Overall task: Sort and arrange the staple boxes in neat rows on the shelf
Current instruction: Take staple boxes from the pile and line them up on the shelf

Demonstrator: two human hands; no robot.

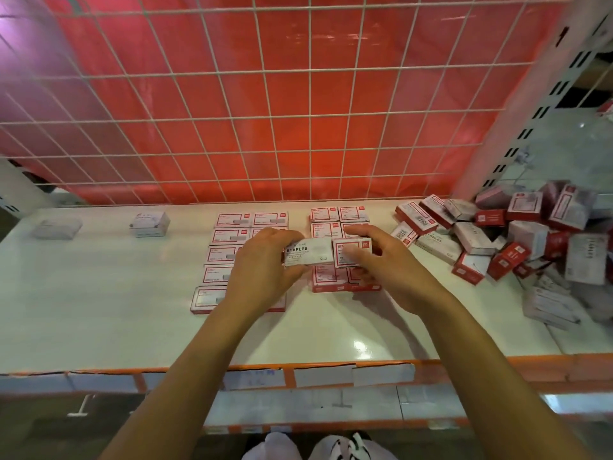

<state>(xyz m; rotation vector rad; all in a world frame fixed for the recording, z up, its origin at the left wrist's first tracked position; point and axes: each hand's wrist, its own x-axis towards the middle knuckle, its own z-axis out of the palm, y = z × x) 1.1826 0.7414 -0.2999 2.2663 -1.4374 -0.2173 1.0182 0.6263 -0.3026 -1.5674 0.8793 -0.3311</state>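
White shelf (116,310) with an orange front lip fills the middle of the frame. A wire grid (232,127) backed by a red sheet (132,78) closes it off behind.

At centre, the left hand (262,270) pinches a white box (308,255) marked STAPLES, with the thumb under it and the fingers curled over its top edge. The right hand (381,260) holds a red-trimmed box (350,252) with bent fingers; blur hides the exact grip. The 2 boxes are held side by side, apparently touching. They sit above the inner edges of 2 laid-out groups, the left block (229,234) and the right block (326,217), each 2 columns wide.

Risk: the held boxes differ in print. Placing the white one in either red-trimmed block would likely break the sort. Both forearms pass directly over the front rows, so a low wrist could nudge them out of line.

Surroundings: a loose heap (517,234) of unsorted boxes crowds the right of the frame, near the right block, which limits room for further columns there. 2 stray boxes (149,224) sit well apart at upper left.
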